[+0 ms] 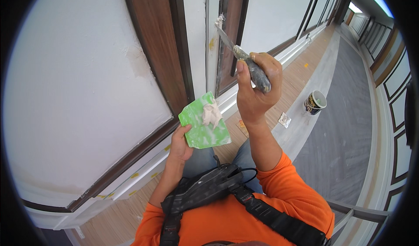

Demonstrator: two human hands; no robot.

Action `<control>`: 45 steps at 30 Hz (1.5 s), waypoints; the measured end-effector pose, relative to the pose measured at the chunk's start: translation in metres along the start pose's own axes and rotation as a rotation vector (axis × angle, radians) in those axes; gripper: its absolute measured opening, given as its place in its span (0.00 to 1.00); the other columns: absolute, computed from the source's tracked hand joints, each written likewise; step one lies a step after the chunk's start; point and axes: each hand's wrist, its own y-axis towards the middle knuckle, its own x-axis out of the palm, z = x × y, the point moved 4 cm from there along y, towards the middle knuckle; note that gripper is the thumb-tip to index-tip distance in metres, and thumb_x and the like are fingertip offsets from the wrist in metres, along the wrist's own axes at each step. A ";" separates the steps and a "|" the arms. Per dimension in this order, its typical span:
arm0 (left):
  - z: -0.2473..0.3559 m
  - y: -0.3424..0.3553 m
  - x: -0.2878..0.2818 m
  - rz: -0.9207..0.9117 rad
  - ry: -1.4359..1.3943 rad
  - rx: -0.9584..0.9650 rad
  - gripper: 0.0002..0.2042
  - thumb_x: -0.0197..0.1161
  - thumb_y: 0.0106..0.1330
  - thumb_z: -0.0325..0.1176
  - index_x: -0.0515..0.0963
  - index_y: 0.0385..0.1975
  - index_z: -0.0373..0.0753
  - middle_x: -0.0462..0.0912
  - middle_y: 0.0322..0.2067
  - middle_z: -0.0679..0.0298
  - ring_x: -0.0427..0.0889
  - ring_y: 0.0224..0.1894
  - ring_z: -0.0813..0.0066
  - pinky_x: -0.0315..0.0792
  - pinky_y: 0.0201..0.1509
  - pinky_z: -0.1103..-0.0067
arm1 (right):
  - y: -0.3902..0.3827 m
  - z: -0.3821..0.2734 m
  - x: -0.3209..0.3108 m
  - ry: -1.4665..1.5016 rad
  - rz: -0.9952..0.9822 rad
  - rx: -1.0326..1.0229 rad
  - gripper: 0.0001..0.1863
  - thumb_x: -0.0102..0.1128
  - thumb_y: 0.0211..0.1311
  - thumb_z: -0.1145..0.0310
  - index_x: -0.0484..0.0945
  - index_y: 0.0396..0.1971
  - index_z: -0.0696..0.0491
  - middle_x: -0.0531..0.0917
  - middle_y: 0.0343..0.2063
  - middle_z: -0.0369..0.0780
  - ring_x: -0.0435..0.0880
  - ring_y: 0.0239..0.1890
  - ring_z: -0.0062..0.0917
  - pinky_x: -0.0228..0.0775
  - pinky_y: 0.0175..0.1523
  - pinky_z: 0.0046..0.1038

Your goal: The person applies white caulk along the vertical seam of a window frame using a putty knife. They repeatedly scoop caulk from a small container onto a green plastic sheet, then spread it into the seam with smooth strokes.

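My right hand (261, 84) is closed around the dark, putty-stained handle of a putty knife (227, 40). Its blade points up and to the left, with a dab of pale putty (219, 20) at the tip, at the edge of the white door-frame corner (211, 49); whether it touches cannot be made out. Lower and to the left, my left hand (180, 144) grips a flat green board (196, 134) by its left edge. A lump of pinkish-white putty (212, 115) lies on the board, which has white smears.
A white wall panel (83, 89) and brown wood trim (159, 36) stand at my left. A bucket (315, 102) and a small smeared square piece (284, 120) are on the floor to the right. A black bag (205, 185) hangs at my waist; a railing (362, 211) lies lower right.
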 end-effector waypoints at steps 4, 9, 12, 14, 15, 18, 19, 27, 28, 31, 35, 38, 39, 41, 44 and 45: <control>-0.001 0.000 0.001 -0.007 -0.014 0.005 0.21 0.55 0.69 0.30 0.70 0.62 0.33 0.79 0.57 0.56 0.80 0.58 0.62 0.73 0.64 0.66 | -0.008 0.011 0.004 0.155 0.027 0.109 0.15 0.72 0.55 0.82 0.78 0.41 0.57 0.83 0.40 0.45 0.83 0.44 0.27 0.76 0.47 0.26; -0.003 0.002 -0.005 0.003 -0.012 0.000 0.21 0.55 0.68 0.30 0.71 0.61 0.33 0.79 0.56 0.56 0.80 0.58 0.62 0.72 0.65 0.67 | -0.006 0.017 0.009 0.082 0.052 0.010 0.15 0.68 0.61 0.82 0.74 0.45 0.58 0.80 0.44 0.44 0.82 0.35 0.20 0.78 0.39 0.22; -0.003 0.002 -0.003 -0.002 -0.023 0.010 0.22 0.55 0.68 0.30 0.71 0.62 0.33 0.79 0.56 0.56 0.80 0.57 0.63 0.72 0.65 0.67 | -0.006 0.016 0.009 0.060 0.115 0.003 0.16 0.70 0.58 0.82 0.75 0.44 0.58 0.79 0.42 0.43 0.81 0.36 0.22 0.77 0.40 0.24; -0.004 0.001 -0.003 0.004 -0.026 0.010 0.22 0.55 0.68 0.30 0.71 0.62 0.33 0.79 0.56 0.56 0.80 0.57 0.63 0.72 0.65 0.67 | -0.007 0.018 0.007 0.083 0.169 0.079 0.17 0.75 0.52 0.80 0.78 0.41 0.57 0.80 0.37 0.41 0.80 0.39 0.26 0.75 0.43 0.28; -0.004 0.002 -0.003 -0.003 -0.026 0.007 0.22 0.55 0.68 0.30 0.71 0.62 0.34 0.79 0.56 0.56 0.80 0.58 0.63 0.72 0.65 0.67 | -0.006 0.017 0.007 0.033 0.136 0.069 0.16 0.74 0.53 0.79 0.79 0.41 0.57 0.80 0.38 0.42 0.80 0.39 0.26 0.74 0.42 0.28; -0.003 0.004 -0.004 -0.016 -0.020 0.001 0.23 0.55 0.68 0.30 0.70 0.63 0.34 0.79 0.57 0.56 0.79 0.58 0.63 0.72 0.65 0.67 | 0.003 0.014 0.002 -0.089 0.054 0.011 0.14 0.74 0.55 0.76 0.80 0.41 0.57 0.80 0.39 0.42 0.80 0.40 0.27 0.74 0.42 0.28; -0.002 0.004 -0.005 -0.015 -0.013 0.004 0.23 0.55 0.68 0.30 0.70 0.63 0.34 0.79 0.57 0.56 0.79 0.58 0.63 0.72 0.65 0.67 | 0.009 0.013 -0.003 -0.110 0.040 -0.028 0.14 0.74 0.55 0.76 0.80 0.41 0.56 0.81 0.39 0.43 0.80 0.40 0.27 0.74 0.43 0.28; -0.003 0.004 -0.004 -0.001 -0.049 0.008 0.24 0.55 0.68 0.31 0.68 0.64 0.34 0.77 0.58 0.55 0.78 0.60 0.61 0.71 0.66 0.65 | -0.002 0.036 -0.077 0.507 -0.116 0.676 0.15 0.63 0.68 0.73 0.75 0.49 0.66 0.84 0.37 0.49 0.87 0.33 0.30 0.85 0.39 0.29; -0.005 0.006 -0.006 -0.005 -0.057 0.004 0.23 0.55 0.68 0.31 0.68 0.64 0.33 0.77 0.58 0.55 0.78 0.60 0.61 0.71 0.66 0.65 | -0.008 0.038 -0.089 0.527 -0.193 0.734 0.15 0.63 0.67 0.74 0.75 0.49 0.66 0.84 0.36 0.49 0.86 0.34 0.30 0.84 0.40 0.30; -0.007 0.011 -0.012 -0.033 -0.033 0.029 0.23 0.56 0.69 0.31 0.68 0.63 0.33 0.78 0.57 0.56 0.79 0.59 0.63 0.73 0.65 0.66 | -0.022 0.042 -0.115 0.399 -0.316 0.802 0.14 0.65 0.63 0.77 0.77 0.47 0.63 0.84 0.40 0.47 0.86 0.37 0.29 0.82 0.45 0.29; -0.011 0.009 -0.016 0.011 -0.040 0.071 0.21 0.55 0.71 0.28 0.68 0.63 0.35 0.78 0.57 0.57 0.80 0.58 0.65 0.74 0.65 0.66 | -0.041 0.015 -0.125 0.036 -0.751 0.493 0.17 0.68 0.48 0.85 0.82 0.40 0.54 0.84 0.45 0.45 0.84 0.46 0.30 0.78 0.50 0.29; -0.015 0.007 -0.016 0.003 -0.051 0.120 0.20 0.55 0.72 0.29 0.68 0.63 0.36 0.78 0.57 0.58 0.79 0.58 0.66 0.74 0.64 0.67 | -0.066 -0.012 -0.124 0.021 -0.960 0.232 0.17 0.67 0.44 0.86 0.83 0.37 0.55 0.83 0.45 0.47 0.84 0.47 0.33 0.78 0.50 0.30; -0.015 0.007 -0.013 0.000 -0.057 0.121 0.19 0.55 0.73 0.29 0.68 0.63 0.36 0.78 0.57 0.58 0.79 0.59 0.66 0.74 0.64 0.67 | -0.075 -0.015 -0.129 0.046 -0.963 0.252 0.17 0.67 0.44 0.86 0.83 0.37 0.55 0.83 0.46 0.47 0.84 0.48 0.34 0.78 0.51 0.30; -0.014 0.008 -0.011 -0.002 -0.068 0.125 0.19 0.55 0.73 0.29 0.67 0.63 0.35 0.78 0.57 0.58 0.79 0.59 0.66 0.74 0.64 0.67 | -0.099 -0.017 -0.138 0.082 -0.947 0.323 0.17 0.68 0.44 0.85 0.83 0.36 0.54 0.83 0.46 0.47 0.85 0.49 0.35 0.78 0.51 0.31; -0.015 0.006 -0.011 -0.001 -0.079 0.110 0.19 0.55 0.73 0.28 0.68 0.63 0.35 0.78 0.57 0.59 0.79 0.59 0.67 0.74 0.64 0.67 | -0.125 -0.014 -0.141 0.049 -0.909 0.310 0.17 0.69 0.43 0.85 0.83 0.36 0.53 0.83 0.46 0.47 0.85 0.49 0.36 0.78 0.51 0.31; -0.015 0.006 -0.012 -0.019 -0.071 0.098 0.19 0.55 0.73 0.28 0.67 0.63 0.36 0.77 0.58 0.59 0.79 0.59 0.67 0.74 0.64 0.68 | -0.133 -0.011 -0.138 0.042 -0.889 0.306 0.17 0.69 0.43 0.85 0.84 0.36 0.53 0.83 0.47 0.47 0.85 0.50 0.37 0.78 0.52 0.32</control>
